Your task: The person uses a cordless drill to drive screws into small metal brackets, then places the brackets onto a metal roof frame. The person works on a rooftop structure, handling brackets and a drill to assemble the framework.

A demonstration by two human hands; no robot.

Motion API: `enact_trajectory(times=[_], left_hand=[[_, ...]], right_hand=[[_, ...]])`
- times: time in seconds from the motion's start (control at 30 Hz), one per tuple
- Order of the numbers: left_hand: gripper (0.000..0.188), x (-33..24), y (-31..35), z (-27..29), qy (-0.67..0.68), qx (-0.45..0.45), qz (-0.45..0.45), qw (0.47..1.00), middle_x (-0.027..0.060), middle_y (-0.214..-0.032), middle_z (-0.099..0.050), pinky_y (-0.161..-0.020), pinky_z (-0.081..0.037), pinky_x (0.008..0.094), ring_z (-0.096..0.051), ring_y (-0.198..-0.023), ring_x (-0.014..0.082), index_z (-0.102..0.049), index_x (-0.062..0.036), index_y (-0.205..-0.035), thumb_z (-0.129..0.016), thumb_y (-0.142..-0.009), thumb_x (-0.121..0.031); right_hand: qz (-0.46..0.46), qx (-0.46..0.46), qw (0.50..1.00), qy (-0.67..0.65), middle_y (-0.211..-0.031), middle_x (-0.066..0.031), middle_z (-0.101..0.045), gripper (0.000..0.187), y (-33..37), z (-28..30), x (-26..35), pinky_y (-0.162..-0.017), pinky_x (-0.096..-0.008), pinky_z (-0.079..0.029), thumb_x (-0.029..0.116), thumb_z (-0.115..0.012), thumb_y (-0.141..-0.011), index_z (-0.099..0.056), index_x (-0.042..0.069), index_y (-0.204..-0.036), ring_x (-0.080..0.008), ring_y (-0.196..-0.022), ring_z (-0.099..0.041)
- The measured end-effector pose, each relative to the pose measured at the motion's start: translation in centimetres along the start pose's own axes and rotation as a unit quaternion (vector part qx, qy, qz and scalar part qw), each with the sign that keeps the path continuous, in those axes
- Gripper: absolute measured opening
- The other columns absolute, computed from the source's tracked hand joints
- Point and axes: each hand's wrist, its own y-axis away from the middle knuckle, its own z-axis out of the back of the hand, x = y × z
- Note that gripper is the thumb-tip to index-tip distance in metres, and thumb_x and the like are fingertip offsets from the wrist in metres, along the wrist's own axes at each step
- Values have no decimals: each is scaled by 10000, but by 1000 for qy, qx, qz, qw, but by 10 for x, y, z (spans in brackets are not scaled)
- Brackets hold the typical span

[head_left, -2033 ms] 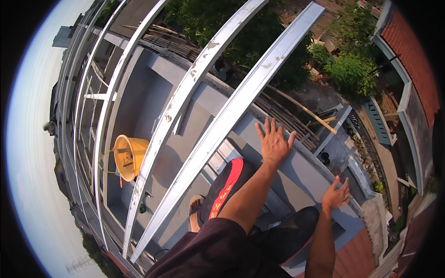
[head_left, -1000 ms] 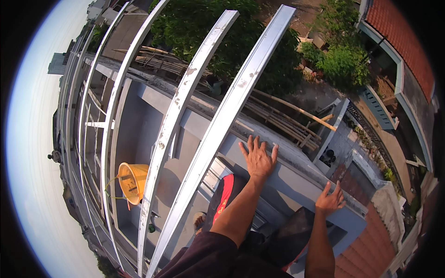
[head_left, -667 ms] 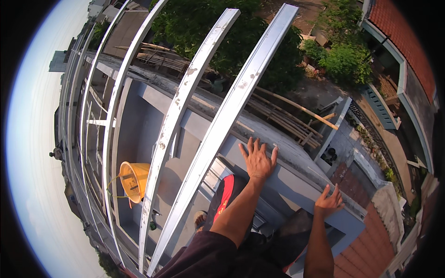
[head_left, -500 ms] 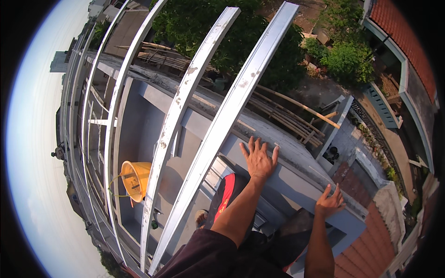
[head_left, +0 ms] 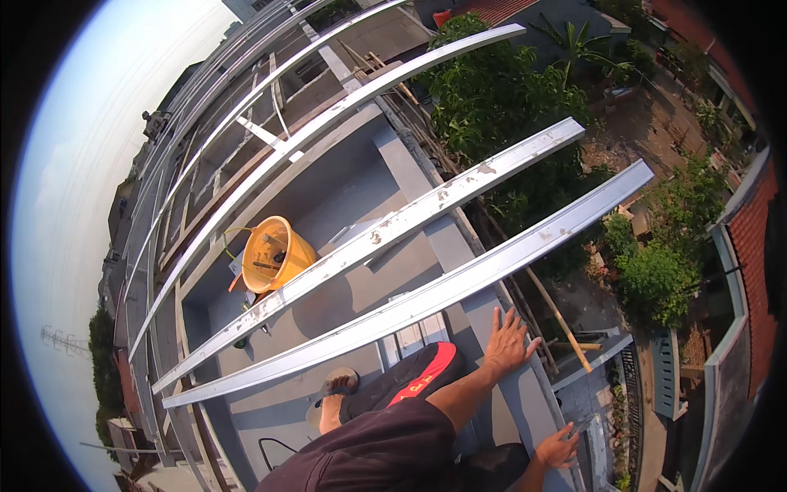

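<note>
My left hand point(head_left: 508, 343) lies with spread fingers on the grey ledge point(head_left: 526, 389) of the wall, just past the nearest metal beam point(head_left: 459, 284). Lower down along the same ledge, my right hand point(head_left: 557, 449) rests near its outer edge, fingers apart and nothing in them. A second metal beam point(head_left: 426, 211), marked with flaked patches, runs roughly alongside the first. Below me, my sandalled foot point(head_left: 338, 385) stands in the grey recess beside my dark trouser leg with a red stripe point(head_left: 430, 373).
A yellow bucket point(head_left: 297, 254) holding tools stands in the grey trough point(head_left: 344, 184). More pale beams point(head_left: 328, 105) cross the roof frame to the left. Beyond the ledge there is a drop to a yard with trees point(head_left: 508, 107), bamboo poles point(head_left: 561, 320) and red-tiled roofs point(head_left: 758, 246).
The view has turned, so the beams lie flatter and the bucket shows more fully. Both hands stay at the ledge, now lower and farther right in the picture.
</note>
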Motion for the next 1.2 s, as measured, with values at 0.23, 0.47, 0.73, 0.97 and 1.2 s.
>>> enact_trajectory(times=[0.23, 0.47, 0.73, 0.97, 1.2], left_hand=[[620, 10, 9, -12, 34, -9, 9, 999, 213, -1379, -599, -1278, -25, 619, -328, -1513, 372, -710, 16, -1157, -464, -1044, -542], [645, 5, 2, -5, 24, 13, 1, 1000, 199, -1394, -589, -1277, -25, 620, -326, -1518, 354, -702, 8, -1225, -438, -1056, -556], [578, 4, -3, -12, 29, -53, -16, 998, 195, -1278, -641, -1262, -54, 639, -367, -1481, 374, -739, 6, -1106, -528, -1015, -525], [574, -13, -8, -18, -28, 28, 11, 999, 135, -1339, -632, -1273, -43, 626, -358, -1494, 345, -729, -29, -1196, -537, -1015, -539], [518, -6, -5, -24, -30, -13, -11, 999, 156, -1256, -635, -1269, -16, 633, -371, -1478, 376, -731, -26, -1117, -546, -1014, -498]], right_hand=[[-39, 26, 998, 51, -1348, -36, -695, 731, -7, -2, 3, -1192, -640, -220, 733, -333, -1030, -670, 190, -1383, -301, -1324, -564], [-31, 28, 999, 34, -1323, -66, -703, 722, -8, -7, -3, -1185, -627, -252, 720, -363, -1028, -656, 167, -1388, -329, -1321, -571], [8, 27, 1000, -11, -1324, -96, -698, 653, 1, 22, 11, -1193, -607, -219, 659, -425, -1037, -661, 150, -1373, -326, -1295, -579], [-1, 4, 999, -36, -1320, -97, -696, 584, -8, 12, 3, -1221, -589, -185, 604, -496, -1033, -659, 156, -1370, -291, -1314, -566], [-18, 51, 998, -18, -1311, -100, -697, 583, -1, 20, 7, -1245, -575, -165, 598, -495, -1036, -654, 148, -1371, -279, -1330, -546]])
